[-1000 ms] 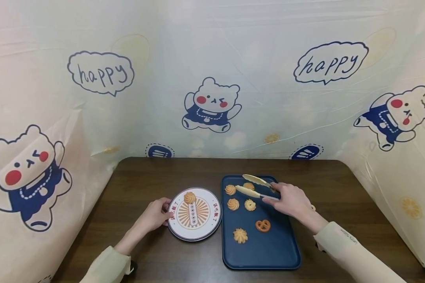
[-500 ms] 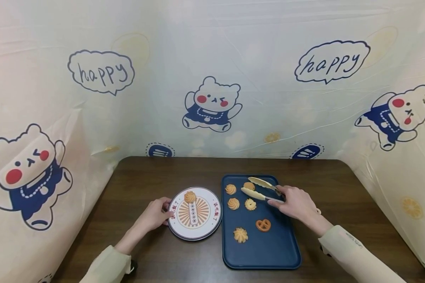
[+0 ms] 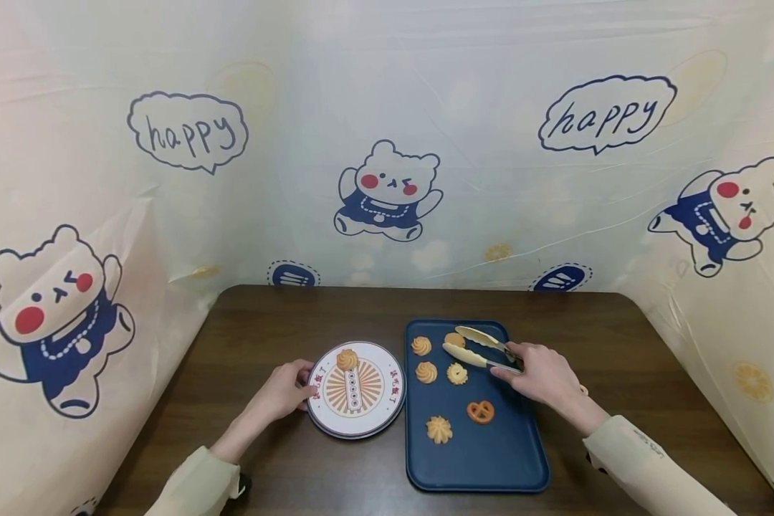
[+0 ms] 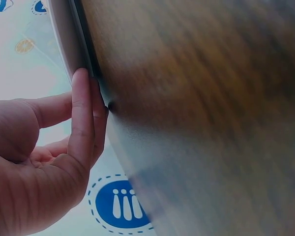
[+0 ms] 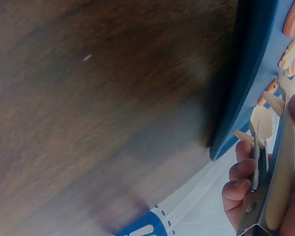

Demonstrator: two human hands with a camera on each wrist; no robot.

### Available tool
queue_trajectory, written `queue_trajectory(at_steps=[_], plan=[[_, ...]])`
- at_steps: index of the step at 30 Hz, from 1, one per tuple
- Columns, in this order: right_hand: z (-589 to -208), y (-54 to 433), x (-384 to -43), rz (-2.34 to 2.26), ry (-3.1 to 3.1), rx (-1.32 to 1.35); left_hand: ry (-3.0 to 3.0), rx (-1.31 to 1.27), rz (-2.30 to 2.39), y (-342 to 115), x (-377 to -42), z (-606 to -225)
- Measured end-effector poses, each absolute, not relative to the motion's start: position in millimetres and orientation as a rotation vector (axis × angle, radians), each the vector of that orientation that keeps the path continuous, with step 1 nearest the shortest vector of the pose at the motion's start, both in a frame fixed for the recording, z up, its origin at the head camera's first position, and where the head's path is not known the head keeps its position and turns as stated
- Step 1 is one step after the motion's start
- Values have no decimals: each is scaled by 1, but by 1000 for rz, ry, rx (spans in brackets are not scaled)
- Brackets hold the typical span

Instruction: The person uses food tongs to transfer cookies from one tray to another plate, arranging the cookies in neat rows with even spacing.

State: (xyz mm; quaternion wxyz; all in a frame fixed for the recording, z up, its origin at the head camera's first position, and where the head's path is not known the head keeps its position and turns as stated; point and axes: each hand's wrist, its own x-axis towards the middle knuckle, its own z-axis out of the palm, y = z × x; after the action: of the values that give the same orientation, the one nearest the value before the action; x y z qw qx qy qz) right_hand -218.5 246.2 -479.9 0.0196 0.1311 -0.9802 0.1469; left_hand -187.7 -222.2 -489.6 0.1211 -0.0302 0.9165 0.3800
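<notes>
1. The right hand (image 3: 538,374) is gripping cream-tipped tongs (image 3: 480,345), whose spread tips are partly hiding a round cookie (image 3: 454,338) at the far end of the blue tray (image 3: 509,459).
2. The left wrist view is showing straight fingers (image 4: 83,118) of the left hand (image 3: 282,390) pressing the plate (image 3: 387,416) rim; the bench (image 3: 264,315) is looking blurred there.
3. "happy" is reading clearly on the backdrop (image 3: 606,115); the plate's red characters are staying illegible.

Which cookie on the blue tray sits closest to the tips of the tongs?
The plain round cookie at the tray's far edge: it lies between the open tips of the tongs held by the right hand. The swirl cookies and the pretzel lie farther off.
</notes>
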Motion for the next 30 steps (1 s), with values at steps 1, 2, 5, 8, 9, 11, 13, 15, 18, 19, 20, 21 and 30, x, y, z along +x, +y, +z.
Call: queue_trajectory(at_steps=[1, 2, 5, 8, 9, 11, 13, 15, 18, 19, 20, 21, 30], plan=[[-480, 246, -219, 458, -3041, 407, 2675, -92, 1110, -222, -188, -490], [-480, 246, -219, 459, -3040, 408, 2676, -93, 1108, -222, -188, -489], [-479, 246, -219, 468, -3040, 406, 2677, -94, 1105, -222, -188, -489], [-480, 246, -219, 472, -3040, 401, 2679, -75, 1109, -223, -187, -488], [-480, 246, -219, 471, -3039, 399, 2679, -69, 1112, -223, -187, -488], [-481, 246, -219, 475, -3037, 393, 2680, -55, 1116, -223, -187, -488], [-481, 246, -219, 478, -3034, 389, 2681, -45, 1122, -223, -186, -487], [-481, 246, -219, 485, -3033, 383, 2681, -47, 1128, -223, -186, -488], [-481, 246, -218, 484, -3034, 388, 2684, -42, 1133, -223, -185, -489], [-481, 246, -218, 480, -3035, 387, 2684, -42, 1137, -223, -186, -489], [-481, 246, -218, 479, -3035, 391, 2685, -41, 1136, -223, -186, -490], [-480, 245, -218, 475, -3032, 392, 2685, -39, 1136, -223, -186, -490], [-475, 240, -220, 481, -2980, 427, 2681, -69, 1112, -222, -187, -488]])
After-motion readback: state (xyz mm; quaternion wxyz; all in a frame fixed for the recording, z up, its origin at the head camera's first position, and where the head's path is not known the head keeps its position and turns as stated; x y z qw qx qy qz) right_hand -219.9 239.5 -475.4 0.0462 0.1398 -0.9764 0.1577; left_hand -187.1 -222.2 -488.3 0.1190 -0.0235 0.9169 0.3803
